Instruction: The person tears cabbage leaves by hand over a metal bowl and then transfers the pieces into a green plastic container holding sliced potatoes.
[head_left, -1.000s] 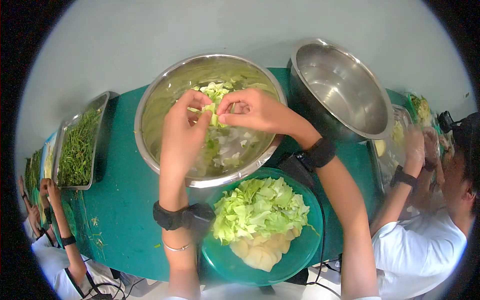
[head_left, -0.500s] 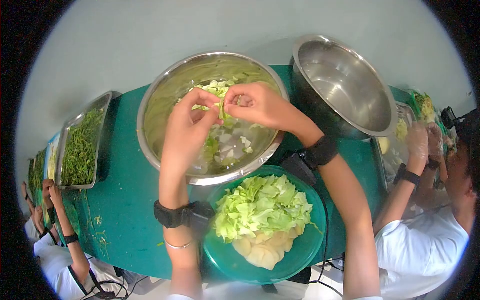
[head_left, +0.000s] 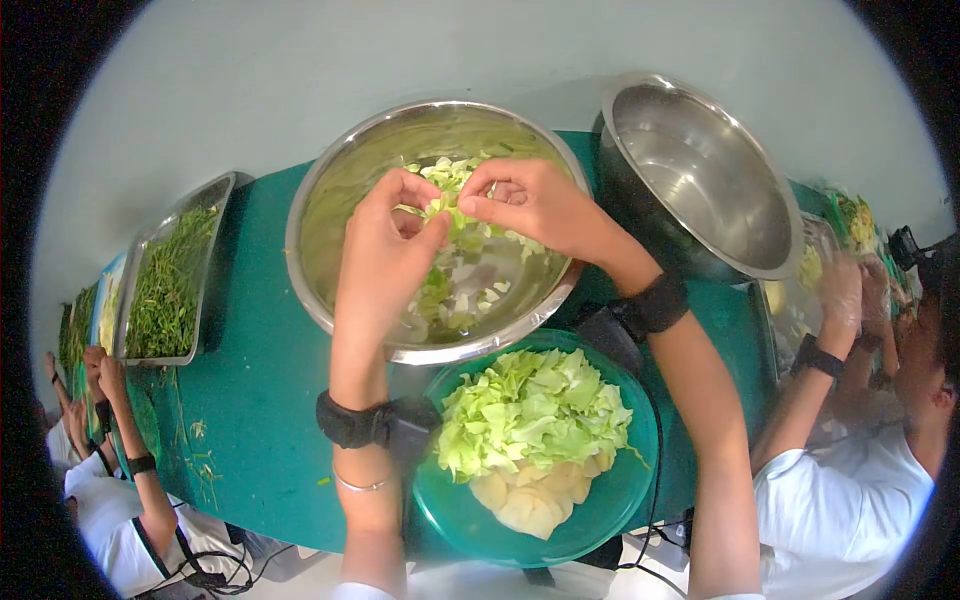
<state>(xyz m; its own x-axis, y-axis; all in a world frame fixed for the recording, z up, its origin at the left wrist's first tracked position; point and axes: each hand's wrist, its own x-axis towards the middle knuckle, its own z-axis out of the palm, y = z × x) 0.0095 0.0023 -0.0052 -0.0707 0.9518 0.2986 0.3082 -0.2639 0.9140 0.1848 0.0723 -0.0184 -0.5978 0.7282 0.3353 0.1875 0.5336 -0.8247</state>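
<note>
Above a large steel bowl [head_left: 310, 255], my left hand [head_left: 395, 235] pinches a small pale-green cabbage leaf [head_left: 440, 207] between thumb and fingertips. My right hand [head_left: 525, 205] is closed in a pinch at the other side of the same leaf. More torn cabbage pieces [head_left: 465, 305] lie in the water in that bowl. Just in front of it, a green plastic basin [head_left: 450, 510] holds a heap of torn cabbage [head_left: 535, 405] behind pale sliced rounds [head_left: 535, 500], maybe potato. Wrist bands sit on both my arms.
A second steel bowl [head_left: 700, 190] leans tilted at the back right. At the left is a metal tray [head_left: 215, 215] of chopped greens [head_left: 165, 290]. Co-workers work at both sides; the right one's gloved hand [head_left: 842, 285] is over another tray [head_left: 822, 235]. Cables [head_left: 655, 480] hang near my right arm.
The view has shifted slightly, so most things sit a little further right. Both my hands still pinch at the leaf, with their fingertips slightly re-placed.
</note>
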